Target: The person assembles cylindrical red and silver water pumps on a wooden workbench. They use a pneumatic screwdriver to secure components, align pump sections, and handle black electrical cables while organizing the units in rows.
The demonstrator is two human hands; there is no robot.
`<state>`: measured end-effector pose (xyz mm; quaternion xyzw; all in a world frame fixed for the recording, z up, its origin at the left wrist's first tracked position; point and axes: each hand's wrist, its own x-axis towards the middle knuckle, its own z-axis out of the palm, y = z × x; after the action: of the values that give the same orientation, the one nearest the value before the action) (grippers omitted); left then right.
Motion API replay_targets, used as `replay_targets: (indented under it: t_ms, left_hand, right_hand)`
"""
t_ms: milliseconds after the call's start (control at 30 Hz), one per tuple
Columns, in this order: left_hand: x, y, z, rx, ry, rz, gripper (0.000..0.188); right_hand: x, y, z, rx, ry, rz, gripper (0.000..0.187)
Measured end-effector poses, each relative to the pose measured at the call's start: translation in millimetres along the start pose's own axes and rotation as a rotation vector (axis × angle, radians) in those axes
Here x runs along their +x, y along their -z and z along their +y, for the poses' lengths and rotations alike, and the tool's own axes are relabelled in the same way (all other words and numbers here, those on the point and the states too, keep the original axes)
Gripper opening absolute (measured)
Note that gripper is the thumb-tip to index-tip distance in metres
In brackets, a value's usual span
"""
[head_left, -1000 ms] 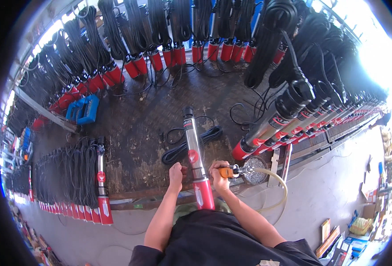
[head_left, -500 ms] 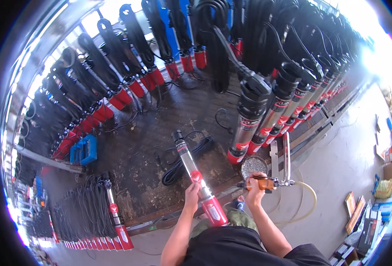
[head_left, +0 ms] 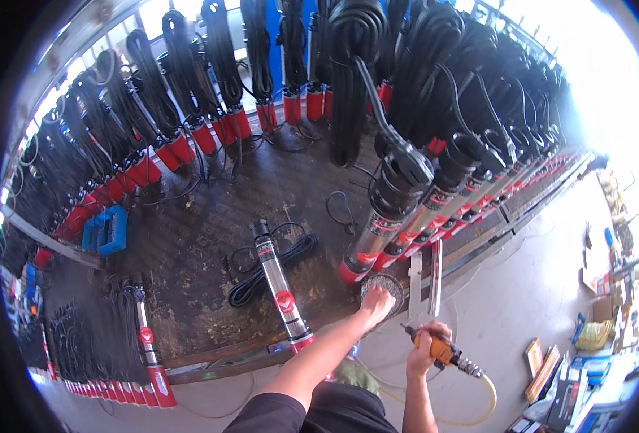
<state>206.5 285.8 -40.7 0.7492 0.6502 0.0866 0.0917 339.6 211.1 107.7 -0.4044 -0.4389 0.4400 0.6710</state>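
Observation:
My left hand [head_left: 378, 303] reaches across to a round bowl [head_left: 400, 285] of small metal pieces at the bench's front edge. Its fingers are bunched down into the pieces, and the fingertips are hidden. My right hand [head_left: 423, 352] is wrapped round an orange air screwdriver [head_left: 445, 351], held off the bench with its tip toward the bowl. In front of me a silver tubular pump [head_left: 275, 276] with a red end lies on the bench, its near end partly behind my left forearm. A coiled black cable [head_left: 246, 291] lies beside it.
Upright pumps [head_left: 379, 216] with black cable bundles crowd the bench's right side and back. A blue tray [head_left: 106, 231] sits at the left, and more pumps [head_left: 162, 386] line up at lower left. A pale hose [head_left: 491, 393] trails from the tool. Boxes [head_left: 571, 390] stand at right.
My left hand has let go of the pump and moved right into the bowl. My right hand has moved lower with the screwdriver, away from the bowl. The view has shifted.

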Motion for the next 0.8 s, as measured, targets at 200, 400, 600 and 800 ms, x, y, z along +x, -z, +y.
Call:
replay_targets:
  t_ms: [200, 400, 600, 800]
  left_hand:
    - [-4, 23, -7, -0.217, 0.030, 0.057, 0.018]
    - [-36, 75, -15, -1.601, 0.411, -0.012, 0.021]
    - [-131, 144, -64, -2.616, 0.493, 0.145, 0.027]
    - [-182, 171, -109, -2.820, 0.267, 0.357, 0.037]
  right_hand:
    - [2, -10, -20, 0.018, 0.031, 0.089, 0.021]
    - [14, -58, -46, 0.035, 0.169, -0.029, 0.021]
    - [-9, -134, -48, 0.245, 0.139, -0.195, 0.022]
    - [-45, -210, -29, 0.417, 0.003, -0.477, 0.022]
